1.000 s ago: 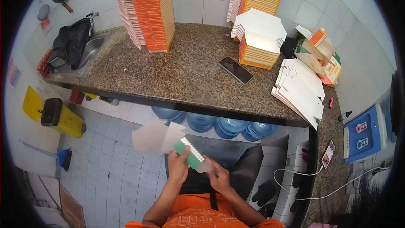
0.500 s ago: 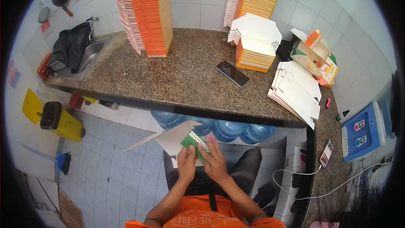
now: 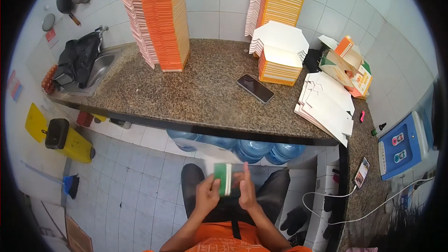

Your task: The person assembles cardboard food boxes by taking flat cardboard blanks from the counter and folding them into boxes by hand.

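Between my hands, above my lap, is a partly folded carton (image 3: 223,177) with a green panel, a white patterned strip and a pale flap that blurs upward to the left. My left hand (image 3: 206,197) grips its left side, thumb on the green panel. Against the right side is my right hand (image 3: 247,191), its fingers stretched upward and partly hidden behind the carton.
On the granite counter (image 3: 200,98) stand a tall orange carton stack (image 3: 163,23), another stack (image 3: 284,0), nested cartons (image 3: 280,67), a phone (image 3: 255,88) and flat white sheets (image 3: 326,107). Blue water bottles (image 3: 253,149) are beneath. A white cable (image 3: 322,209) hangs at the right.
The carton has turned so its patterned strip is nearly upright, and its pale flap has swung up and right. My right hand has moved to the carton's right edge. The view has shifted slightly.
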{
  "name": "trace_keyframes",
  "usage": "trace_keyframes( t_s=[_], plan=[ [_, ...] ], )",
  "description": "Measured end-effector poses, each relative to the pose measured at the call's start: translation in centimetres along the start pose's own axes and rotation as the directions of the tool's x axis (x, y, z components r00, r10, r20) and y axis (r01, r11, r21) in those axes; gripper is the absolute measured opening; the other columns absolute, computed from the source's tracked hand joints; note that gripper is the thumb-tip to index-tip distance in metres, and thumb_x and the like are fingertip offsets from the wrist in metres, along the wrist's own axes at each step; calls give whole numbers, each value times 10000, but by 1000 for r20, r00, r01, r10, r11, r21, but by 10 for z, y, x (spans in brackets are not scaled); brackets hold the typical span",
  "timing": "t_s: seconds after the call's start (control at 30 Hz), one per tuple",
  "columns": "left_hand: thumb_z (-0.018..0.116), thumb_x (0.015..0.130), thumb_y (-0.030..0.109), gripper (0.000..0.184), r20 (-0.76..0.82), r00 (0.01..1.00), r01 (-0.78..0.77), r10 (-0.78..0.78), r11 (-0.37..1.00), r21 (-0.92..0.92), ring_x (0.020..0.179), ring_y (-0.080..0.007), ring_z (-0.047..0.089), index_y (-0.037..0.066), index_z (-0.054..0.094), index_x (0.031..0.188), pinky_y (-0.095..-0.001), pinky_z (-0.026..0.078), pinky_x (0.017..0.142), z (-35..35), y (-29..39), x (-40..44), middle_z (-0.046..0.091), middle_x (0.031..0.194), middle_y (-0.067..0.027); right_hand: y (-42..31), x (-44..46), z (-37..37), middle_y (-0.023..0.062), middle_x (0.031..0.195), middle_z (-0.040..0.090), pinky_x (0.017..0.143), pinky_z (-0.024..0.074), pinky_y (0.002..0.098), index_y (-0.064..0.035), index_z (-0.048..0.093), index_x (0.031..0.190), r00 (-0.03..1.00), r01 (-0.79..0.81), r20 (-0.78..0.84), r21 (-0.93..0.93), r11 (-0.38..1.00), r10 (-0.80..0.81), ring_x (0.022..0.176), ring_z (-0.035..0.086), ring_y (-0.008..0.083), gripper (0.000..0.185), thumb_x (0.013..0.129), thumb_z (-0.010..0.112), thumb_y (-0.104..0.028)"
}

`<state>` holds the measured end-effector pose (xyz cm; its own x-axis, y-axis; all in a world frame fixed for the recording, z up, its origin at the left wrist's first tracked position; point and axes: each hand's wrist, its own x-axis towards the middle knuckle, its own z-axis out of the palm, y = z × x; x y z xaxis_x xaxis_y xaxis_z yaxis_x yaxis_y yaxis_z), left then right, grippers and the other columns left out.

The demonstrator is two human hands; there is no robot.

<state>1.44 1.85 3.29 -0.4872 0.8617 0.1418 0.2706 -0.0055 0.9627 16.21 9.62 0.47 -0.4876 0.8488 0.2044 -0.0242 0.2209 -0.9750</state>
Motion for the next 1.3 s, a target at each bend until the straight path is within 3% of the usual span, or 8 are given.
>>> trace_keyframes(
  t_s=[0.17, 0.3, 0.43, 0.6, 0.7, 1.0, 1.17, 1.3],
  plan=[
    [543, 1013, 151, 212, 408, 857, 347, -315, 938, -4, 654, -144, 613, -27, 620, 1099, -329, 475, 613, -28, 13, -15, 602, 722, -154, -17, 12, -13, 13, 820, 566, 631, 421, 286, -116, 728, 1197, 984, -173, 3, -143, 974, 176, 695, 515, 108, 269, 966, 641, -222],
    [487, 1010, 137, 287, 261, 960, 23, -103, 957, 290, 725, -404, 663, 31, 519, 1274, -447, 477, 632, -20, -3, -16, 628, 739, -235, -47, 19, -28, -23, 767, 444, 577, 333, 257, -82, 739, 1133, 836, -65, 536, -121, 991, 120, 658, 412, 85, 360, 809, 834, -205],
    [471, 1021, 158, 325, 355, 917, 101, -181, 967, 232, 648, -367, 648, 58, 467, 1331, -433, 451, 589, -22, 28, 6, 594, 659, -196, -44, 24, -23, 1, 827, 489, 607, 355, 264, -109, 735, 1097, 959, -177, 190, -178, 968, 210, 693, 442, 108, 314, 828, 817, -250],
    [480, 1015, 119, 361, 244, 969, 12, -39, 994, 108, 587, -341, 633, 80, 425, 1370, -408, 431, 561, -25, 41, 17, 559, 594, -152, -44, 28, -19, -1, 807, 475, 589, 365, 263, -51, 719, 1008, 907, -31, 420, -15, 999, 35, 668, 442, 98, 211, 870, 768, -202],
    [496, 1005, 126, 380, 304, 913, 229, -271, 959, 169, 633, -253, 592, 90, 464, 1382, -371, 433, 610, -29, 63, 24, 579, 709, -133, -46, 30, -9, -17, 787, 419, 602, 366, 258, -74, 728, 1039, 994, -99, 29, -211, 973, 107, 691, 432, 101, 227, 857, 787, -195],
    [528, 985, 105, 395, 329, 925, 168, -190, 981, 95, 553, -178, 537, 90, 468, 1375, -315, 406, 559, -33, 55, 23, 544, 628, -104, -37, 24, -15, -5, 819, 487, 653, 393, 267, -61, 715, 1086, 860, -268, 458, 32, 963, 224, 755, 478, 110, 320, 810, 832, -173],
    [556, 987, 135, 448, 271, 948, 150, -166, 986, 77, 546, -126, 551, 93, 437, 1416, -285, 409, 535, -36, 18, 30, 590, 663, -29, -83, 24, 7, 110, 1027, 589, 797, 513, 401, -56, 662, 1087, 862, 470, 456, -557, 684, -221, 946, 606, 314, 558, 746, 816, -470],
    [747, 879, 409, 837, 643, 757, 436, -116, 822, -366, 706, -119, 644, 15, 341, 1496, -260, 515, 656, -102, 2, 42, 692, 849, -62, -60, 26, -27, 153, 1060, 598, 893, 489, 411, -35, 642, 1102, 959, 239, 264, -548, 802, -105, 1071, 592, 331, 517, 844, 720, -475]
  ],
)
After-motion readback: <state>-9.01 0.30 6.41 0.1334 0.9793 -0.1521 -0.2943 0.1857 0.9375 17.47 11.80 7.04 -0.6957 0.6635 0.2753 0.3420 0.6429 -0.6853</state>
